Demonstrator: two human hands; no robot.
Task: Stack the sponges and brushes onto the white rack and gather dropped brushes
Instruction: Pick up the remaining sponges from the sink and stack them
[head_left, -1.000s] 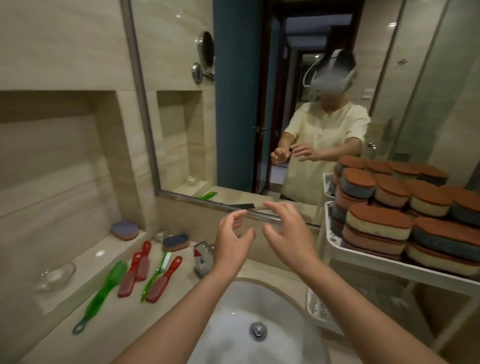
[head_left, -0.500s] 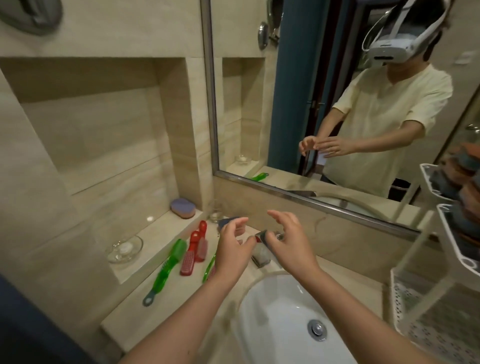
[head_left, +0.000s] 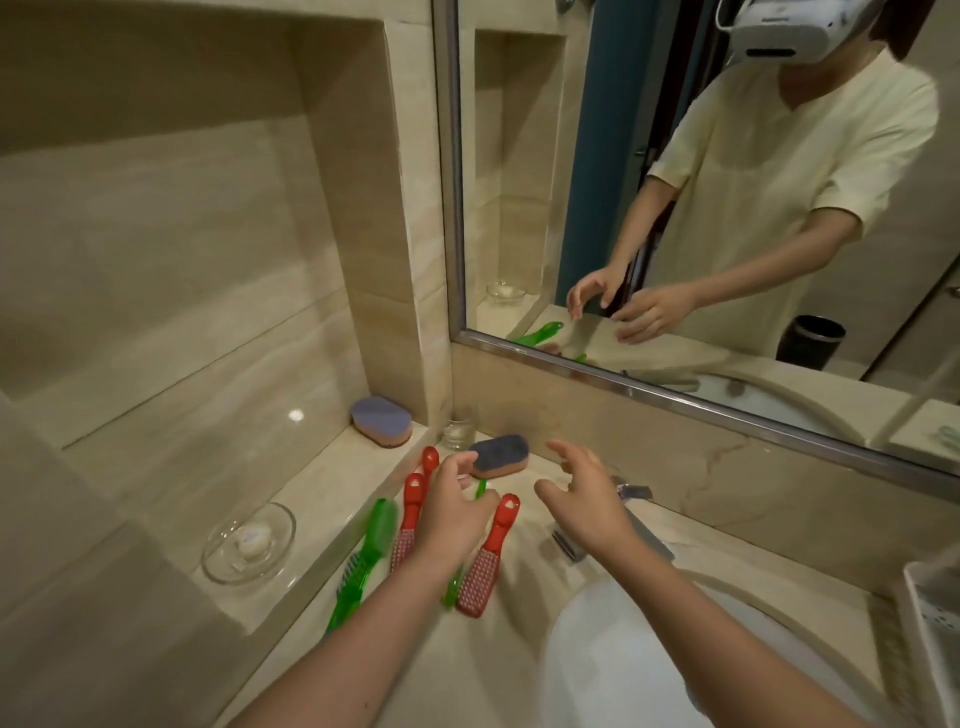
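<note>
Two grey-topped oval sponges (head_left: 497, 455) and several red and green plastic brushes (head_left: 480, 564) left of white basin (head_left: 597, 649) unstacked; left hand (head_left: 451, 512) and right hand (head_left: 589, 501) both spread, empty.

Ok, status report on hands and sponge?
Both hands open, left and right flanking the counter sponge. Nothing held. Brushes under left hand.
</note>
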